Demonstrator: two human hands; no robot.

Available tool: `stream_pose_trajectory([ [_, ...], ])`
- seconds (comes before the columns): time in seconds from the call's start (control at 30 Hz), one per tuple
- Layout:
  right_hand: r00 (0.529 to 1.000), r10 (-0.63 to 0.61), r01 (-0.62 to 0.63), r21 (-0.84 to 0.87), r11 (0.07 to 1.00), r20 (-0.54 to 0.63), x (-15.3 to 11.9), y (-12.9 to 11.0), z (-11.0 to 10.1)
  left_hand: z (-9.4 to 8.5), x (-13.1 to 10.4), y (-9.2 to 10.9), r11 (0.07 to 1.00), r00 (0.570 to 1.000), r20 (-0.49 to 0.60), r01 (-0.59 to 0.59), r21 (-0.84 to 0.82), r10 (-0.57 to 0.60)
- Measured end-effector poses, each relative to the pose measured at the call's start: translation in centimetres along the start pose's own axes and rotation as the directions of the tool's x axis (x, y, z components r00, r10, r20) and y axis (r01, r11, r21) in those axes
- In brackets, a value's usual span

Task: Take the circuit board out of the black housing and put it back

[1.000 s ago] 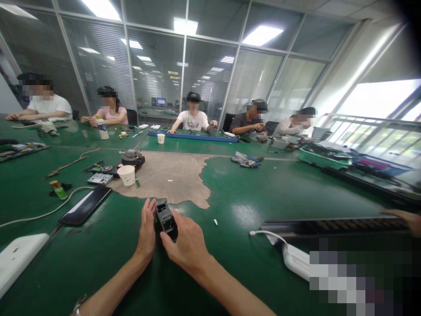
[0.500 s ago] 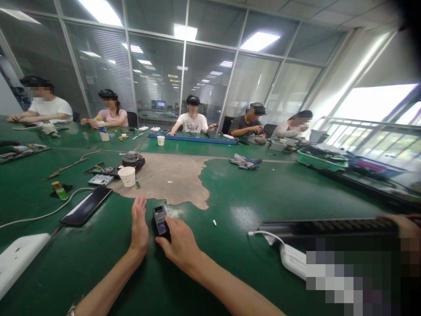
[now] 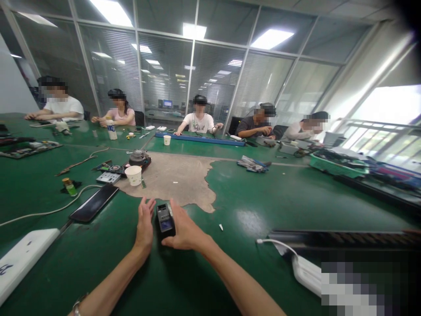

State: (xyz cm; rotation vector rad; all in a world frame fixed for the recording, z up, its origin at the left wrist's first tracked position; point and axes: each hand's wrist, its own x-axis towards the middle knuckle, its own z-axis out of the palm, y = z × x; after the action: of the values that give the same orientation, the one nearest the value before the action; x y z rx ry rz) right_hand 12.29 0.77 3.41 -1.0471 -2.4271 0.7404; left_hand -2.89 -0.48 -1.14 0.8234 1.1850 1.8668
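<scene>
A small black handheld device [image 3: 165, 223] with a little screen and buttons stands between my hands, over the green table [image 3: 263, 197]. My right hand [image 3: 186, 228] grips it from the right side, thumb at the near end and fingers along the far side. My left hand [image 3: 144, 224] is held on edge just left of the device, fingers stretched out, holding nothing. Whether the device's underside touches the table cannot be made out. A worn tan patch [image 3: 177, 175] of the tabletop lies just beyond my hands.
Left are a smartphone [image 3: 94, 202], a white power strip [image 3: 29, 254], a small green bottle [image 3: 69, 187] and a paper cup [image 3: 133, 175] by disassembled parts. Right are gloves [image 3: 252, 164], a black bar [image 3: 329, 239] and a white charger [image 3: 305, 272]. Several people sit across the table.
The view has swung a little left, so the scene sits farther right. My left hand has come closer to the device. Another person's hand at the right edge is no longer visible.
</scene>
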Motion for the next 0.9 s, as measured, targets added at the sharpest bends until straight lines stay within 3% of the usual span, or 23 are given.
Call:
stream_pose_trajectory([
  [0.13,0.978,-0.118,0.108,0.062,0.992,0.174,1.7,1.8,-0.8,0.3,-0.3,0.1,0.998,0.998,0.027,0.058,-0.038,-0.057],
  [0.27,0.963,-0.171,0.141,0.148,0.979,0.210,2.6,2.9,-1.3,0.3,-0.4,-0.2,0.997,0.997,0.028,0.075,-0.037,-0.074],
  [0.47,0.985,-0.159,0.141,0.218,0.966,0.065,2.1,3.2,-0.3,0.4,-0.3,-0.5,0.996,0.999,0.018,0.052,-0.066,-0.051],
  [0.67,0.991,-0.133,0.123,0.267,0.956,0.020,1.7,2.0,0.1,0.3,0.0,-0.6,0.996,0.999,-0.046,-0.004,-0.088,0.000],
  [0.8,0.990,0.010,0.003,0.091,0.996,-0.140,0.4,-0.1,0.2,0.1,0.3,-1.2,0.997,0.998,-0.067,-0.005,-0.077,0.000],
  [0.9,0.952,0.139,-0.163,-0.069,0.984,-0.273,-0.8,-1.5,1.2,0.1,0.3,-1.5,0.998,0.998,-0.062,-0.001,-0.066,-0.003],
])
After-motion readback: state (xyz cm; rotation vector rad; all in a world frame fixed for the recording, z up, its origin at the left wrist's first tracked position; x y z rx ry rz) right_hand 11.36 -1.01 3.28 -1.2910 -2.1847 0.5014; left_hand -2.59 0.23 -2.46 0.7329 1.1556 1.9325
